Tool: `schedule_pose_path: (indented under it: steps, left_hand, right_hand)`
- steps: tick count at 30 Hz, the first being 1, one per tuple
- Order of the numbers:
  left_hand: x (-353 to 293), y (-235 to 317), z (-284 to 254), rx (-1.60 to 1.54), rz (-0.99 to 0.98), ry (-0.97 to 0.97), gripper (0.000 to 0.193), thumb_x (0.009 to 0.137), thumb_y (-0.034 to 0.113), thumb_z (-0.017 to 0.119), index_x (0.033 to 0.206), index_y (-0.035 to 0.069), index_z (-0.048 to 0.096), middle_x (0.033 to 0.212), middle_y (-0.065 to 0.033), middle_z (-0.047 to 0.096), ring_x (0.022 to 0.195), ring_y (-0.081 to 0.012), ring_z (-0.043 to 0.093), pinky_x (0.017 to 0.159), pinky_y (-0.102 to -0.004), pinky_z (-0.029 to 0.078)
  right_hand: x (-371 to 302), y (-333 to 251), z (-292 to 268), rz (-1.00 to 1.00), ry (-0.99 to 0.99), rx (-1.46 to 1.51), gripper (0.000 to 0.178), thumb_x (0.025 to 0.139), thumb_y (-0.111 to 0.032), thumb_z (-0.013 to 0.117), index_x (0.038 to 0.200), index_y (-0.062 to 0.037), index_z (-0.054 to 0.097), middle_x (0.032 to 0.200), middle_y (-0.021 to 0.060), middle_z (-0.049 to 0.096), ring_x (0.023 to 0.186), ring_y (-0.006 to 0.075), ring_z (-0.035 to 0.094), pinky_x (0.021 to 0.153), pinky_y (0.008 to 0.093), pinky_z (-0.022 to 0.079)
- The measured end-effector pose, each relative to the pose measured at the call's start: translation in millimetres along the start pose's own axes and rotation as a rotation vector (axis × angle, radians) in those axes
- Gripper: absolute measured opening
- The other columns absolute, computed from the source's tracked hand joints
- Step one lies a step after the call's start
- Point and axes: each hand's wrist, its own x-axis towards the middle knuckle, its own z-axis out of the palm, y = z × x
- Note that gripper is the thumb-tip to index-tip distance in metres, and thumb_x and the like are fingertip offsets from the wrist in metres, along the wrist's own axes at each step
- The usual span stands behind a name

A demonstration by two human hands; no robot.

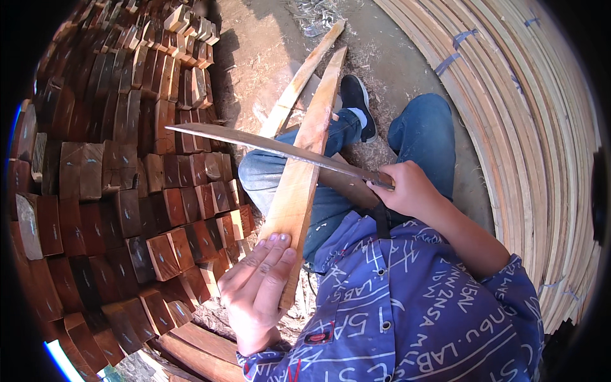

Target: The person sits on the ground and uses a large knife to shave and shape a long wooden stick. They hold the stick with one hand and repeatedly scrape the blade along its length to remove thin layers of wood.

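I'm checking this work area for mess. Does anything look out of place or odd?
Mainly loose debris: shavings litter the ground, and a shiny crumpled scrap lies near the top, too unclear to identify. The block stack looks ragged, its ends jutting unevenly. The board crossed by the blade shows no obvious damage.
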Motion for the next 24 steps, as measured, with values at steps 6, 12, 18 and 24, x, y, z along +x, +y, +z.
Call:
schedule_pose_path:
  steps: [6, 12, 18, 24]
  left_hand:
    - [-3.2, -6.9, 8.9, -0.013, 0.031, 0.013, 0.019, 0.072, 0.001, 0.074, 0.091, 0.001, 0.07, 0.096, -0.0148, 0.074, 0.092, -0.0283, 0.073, 0.078, -0.0366, 0.061]
    - [3.2, -12.7, 5.8, -0.03, 0.04, -0.009, 0.02, 0.073, 0.003, 0.073, 0.092, 0.0, 0.071, 0.097, -0.014, 0.074, 0.094, -0.0271, 0.072, 0.08, -0.0382, 0.061]
    - [16.4, -24.4, 2.4, -0.047, 0.008, 0.079, 0.018, 0.072, 0.004, 0.073, 0.089, 0.001, 0.071, 0.094, -0.015, 0.074, 0.089, -0.0277, 0.073, 0.078, -0.0374, 0.061]
    - [37.5, -19.8, -6.3, -0.067, 0.059, 0.06, 0.017, 0.073, 0.003, 0.077, 0.088, 0.001, 0.071, 0.091, -0.0156, 0.073, 0.087, -0.0281, 0.073, 0.076, -0.037, 0.062]
  right_hand:
    - [-11.6, -46.3, -13.6, -0.008, -0.19, 0.01, 0.02, 0.081, -0.021, 0.071, 0.089, -0.0027, 0.07, 0.064, 0.019, 0.063, 0.063, 0.0375, 0.065, 0.06, 0.0436, 0.051]
    - [23.2, -7.6, 5.0, 0.152, -0.142, 0.074, 0.021, 0.081, -0.017, 0.071, 0.075, 0.0026, 0.067, 0.064, 0.0218, 0.059, 0.06, 0.0397, 0.061, 0.054, 0.0414, 0.045]
    - [26.6, -54.8, -16.7, 0.106, -0.159, -0.019, 0.019, 0.08, -0.021, 0.071, 0.084, -0.002, 0.069, 0.068, 0.0196, 0.064, 0.066, 0.0389, 0.064, 0.062, 0.045, 0.051]
    - [47.7, -23.6, -22.5, 0.094, -0.133, -0.012, 0.02, 0.073, -0.016, 0.07, 0.086, -0.0008, 0.069, 0.069, 0.0212, 0.064, 0.067, 0.0401, 0.064, 0.061, 0.045, 0.051]
